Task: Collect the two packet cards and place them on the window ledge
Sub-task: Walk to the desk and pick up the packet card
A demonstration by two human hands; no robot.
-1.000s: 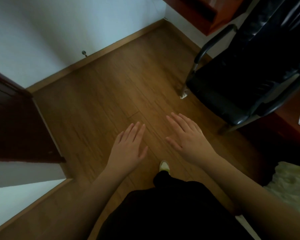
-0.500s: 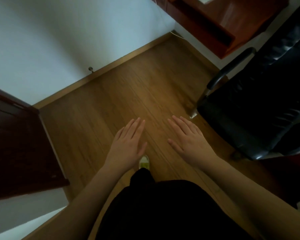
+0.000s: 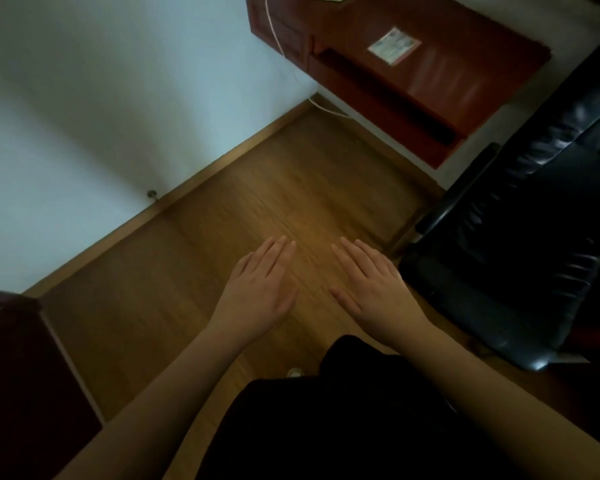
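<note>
Two empty hands, left hand (image 3: 261, 292) and right hand (image 3: 371, 289), hover flat with fingers extended over the floor (image 3: 291, 188), one packet card (image 3: 394, 46) lying on the worktop (image 3: 465, 74) ahead, nearer the right hand.

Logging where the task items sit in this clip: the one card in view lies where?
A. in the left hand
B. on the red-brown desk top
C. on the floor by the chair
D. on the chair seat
B: the card lies flat on the desk, while the left hand and right hand are both open and hold nothing.
</note>
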